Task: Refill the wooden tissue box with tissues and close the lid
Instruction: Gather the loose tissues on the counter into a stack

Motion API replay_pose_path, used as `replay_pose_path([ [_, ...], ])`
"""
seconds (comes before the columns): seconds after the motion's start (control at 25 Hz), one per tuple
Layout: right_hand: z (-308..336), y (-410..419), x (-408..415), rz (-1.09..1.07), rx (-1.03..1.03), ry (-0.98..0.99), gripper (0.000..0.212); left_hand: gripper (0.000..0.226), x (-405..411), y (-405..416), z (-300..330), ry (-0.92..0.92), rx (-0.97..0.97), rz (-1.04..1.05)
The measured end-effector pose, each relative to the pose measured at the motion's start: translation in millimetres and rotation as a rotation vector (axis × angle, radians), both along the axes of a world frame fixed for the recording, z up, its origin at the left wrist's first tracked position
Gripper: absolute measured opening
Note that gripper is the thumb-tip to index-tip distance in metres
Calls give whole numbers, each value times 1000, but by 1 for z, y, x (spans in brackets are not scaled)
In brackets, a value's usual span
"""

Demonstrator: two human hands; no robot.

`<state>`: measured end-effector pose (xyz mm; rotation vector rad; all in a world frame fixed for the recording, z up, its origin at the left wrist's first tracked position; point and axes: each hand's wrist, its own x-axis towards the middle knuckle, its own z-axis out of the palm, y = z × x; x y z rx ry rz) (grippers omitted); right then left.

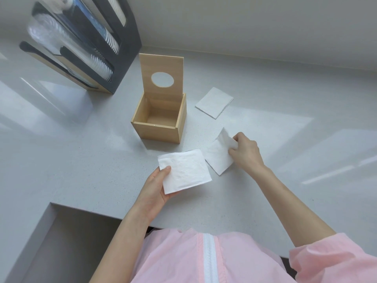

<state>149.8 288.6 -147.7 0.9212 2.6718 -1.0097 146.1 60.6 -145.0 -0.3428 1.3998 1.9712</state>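
From the head view, the wooden box (pixel 161 119) stands empty on the counter (pixel 81 160), its lid (pixel 162 73) swung upright at the back. Tissues are being gathered, so filling has not begun. The left hand (pixel 156 186) is partly closed, its thumb pressing a folded tissue (pixel 184 172) against the fingers beneath. The right hand (pixel 245 152) pinches the raised edge of a second tissue (pixel 218 156) lying just beside the first. A third tissue (pixel 214 102) lies apart, right of the box. Next, probably, comes stacking these and lowering them in.

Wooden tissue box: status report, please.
Left hand holds white tissue stack. Right hand pinches second tissue. Wooden tissue box empty, lid upright. Nothing blocking.
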Motion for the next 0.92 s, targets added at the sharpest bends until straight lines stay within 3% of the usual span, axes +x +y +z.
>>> replay_pose_path([
  [0.2, 58, -17, -2, 14, 6, 308, 23, 26, -1, 2, -1, 34, -25, -21],
  [0.28, 83, -24, -4, -14, -272, 440, 13, 28, 0, 5, -1, 31, -16, -25],
  [0.4, 94, -43, 4, -33, -928, 526, 15, 29, 0, 7, 0, -1, 28, -9],
  [0.44, 86, -50, 8, -47, -999, 508, 16, 30, -1, 7, 0, -5, 43, 2],
  [0.68, 16, -84, 40, -256, -865, 296, 10, 36, 4, 12, 2, 33, 25, -19],
  [0.92, 10, -84, 47, -270, -725, 263, 14, 39, 6, 14, -2, -30, 94, -1],
])
